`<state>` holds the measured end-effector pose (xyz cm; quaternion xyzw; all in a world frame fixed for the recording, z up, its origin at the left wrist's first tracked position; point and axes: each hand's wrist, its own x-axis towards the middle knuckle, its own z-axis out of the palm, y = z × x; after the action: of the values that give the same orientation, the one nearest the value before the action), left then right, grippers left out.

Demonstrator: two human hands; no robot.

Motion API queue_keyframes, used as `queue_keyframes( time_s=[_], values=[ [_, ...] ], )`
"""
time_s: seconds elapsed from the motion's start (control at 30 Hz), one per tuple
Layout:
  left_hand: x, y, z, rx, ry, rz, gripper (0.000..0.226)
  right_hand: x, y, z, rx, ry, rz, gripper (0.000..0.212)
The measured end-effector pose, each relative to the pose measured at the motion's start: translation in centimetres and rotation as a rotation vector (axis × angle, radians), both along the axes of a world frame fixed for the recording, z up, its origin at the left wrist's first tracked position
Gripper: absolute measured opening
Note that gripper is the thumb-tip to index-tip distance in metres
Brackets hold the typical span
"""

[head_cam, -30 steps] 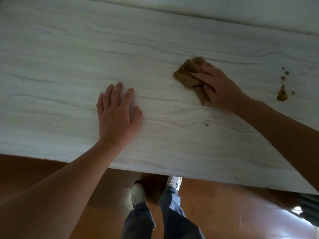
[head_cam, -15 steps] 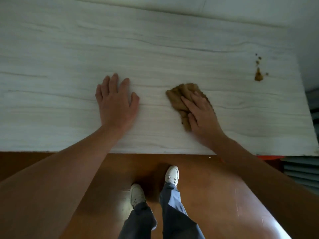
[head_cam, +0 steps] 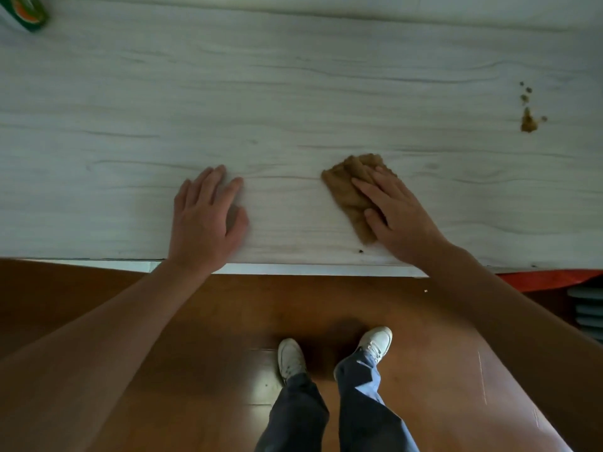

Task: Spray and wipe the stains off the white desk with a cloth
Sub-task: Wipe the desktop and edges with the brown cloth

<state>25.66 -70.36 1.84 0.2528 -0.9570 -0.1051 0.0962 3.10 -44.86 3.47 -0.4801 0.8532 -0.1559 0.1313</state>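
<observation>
The white desk (head_cam: pixel 293 93) with grey wood grain fills the upper half of the head view. My right hand (head_cam: pixel 396 212) lies flat with straight fingers on a crumpled brown cloth (head_cam: pixel 349 187), pressing it onto the desk near the front edge. My left hand (head_cam: pixel 207 220) rests flat on the bare desk to the cloth's left. A brown stain (head_cam: pixel 528 120) with a few small spots above it sits at the far right of the desk. A tiny dark crumb (head_cam: pixel 361 251) lies below the cloth.
A green and orange spray bottle (head_cam: pixel 27 13) shows at the top left corner, mostly cut off. The desk's front edge (head_cam: pixel 293 268) runs across the middle. Below are brown floor, my white shoes (head_cam: pixel 290 357), and grey stacked items (head_cam: pixel 587 311) at right.
My right hand has dragged the cloth from further back on the desk toward the front edge. My left hand stayed flat on the desk. The view has pulled back, showing the bottle.
</observation>
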Motion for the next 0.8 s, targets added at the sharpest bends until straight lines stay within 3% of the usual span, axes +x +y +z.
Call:
queue_keyframes(
  time_s=[0.17,0.3,0.43,0.7,0.8],
  values=[
    [0.1,-0.1,-0.3,-0.005,0.05,0.0,0.051,3.8,-3.3,-0.4,-0.022,-0.007,-0.167,0.055],
    [0.1,-0.2,-0.3,-0.016,0.064,-0.008,0.051,8.4,-2.9,-0.3,-0.038,-0.046,0.058,0.055],
    [0.1,-0.3,-0.5,-0.022,0.06,-0.008,0.051,7.6,-1.5,0.1,0.011,-0.027,0.205,0.054],
    [0.0,-0.4,-0.7,-0.021,0.055,0.002,0.051,7.7,-6.1,-0.1,0.041,-0.016,-0.257,0.055],
    [0.0,-0.3,-0.6,-0.018,0.044,0.006,0.051,11.1,-8.7,-0.1,0.017,0.01,-0.179,0.056]
  ],
)
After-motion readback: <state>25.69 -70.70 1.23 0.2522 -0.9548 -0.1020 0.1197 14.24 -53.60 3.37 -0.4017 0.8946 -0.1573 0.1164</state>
